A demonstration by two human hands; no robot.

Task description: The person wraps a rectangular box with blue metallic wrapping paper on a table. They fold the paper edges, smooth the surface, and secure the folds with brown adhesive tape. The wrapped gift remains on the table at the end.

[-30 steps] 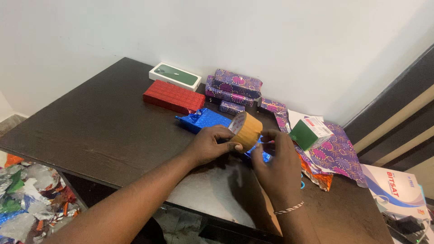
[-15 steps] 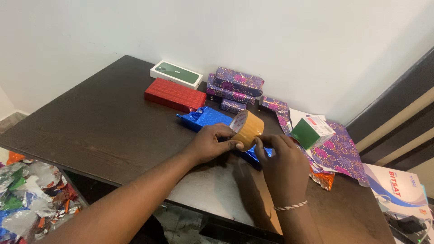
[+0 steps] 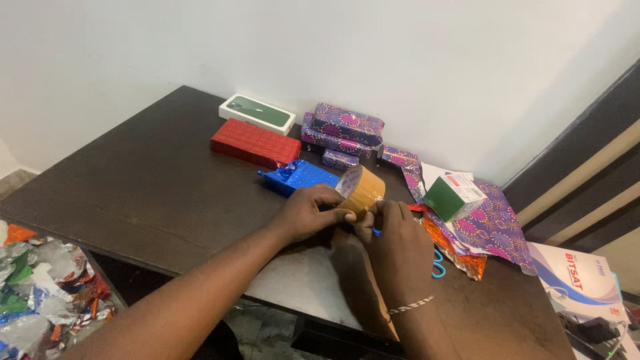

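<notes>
The dark table (image 3: 153, 180) carried the lot, with a red wrapped box (image 3: 255, 143) and a stack of purple wrapped parcels (image 3: 341, 129) back by the wall and a blue foil-wrapped packet (image 3: 298, 177) lying just behind the hands. Out front, the left hand (image 3: 311, 212) was clamped around the brown tape roll (image 3: 361, 190), holding it above the blue packet. The right hand (image 3: 396, 245) had its fingertips pinched at the roll's lower edge, touching it.

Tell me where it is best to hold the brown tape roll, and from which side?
Probably by its curved outer band: the brown tape roll stands tilted on edge, open core facing left. The left hand clasps it from the near left while the right hand works its edge.
</notes>
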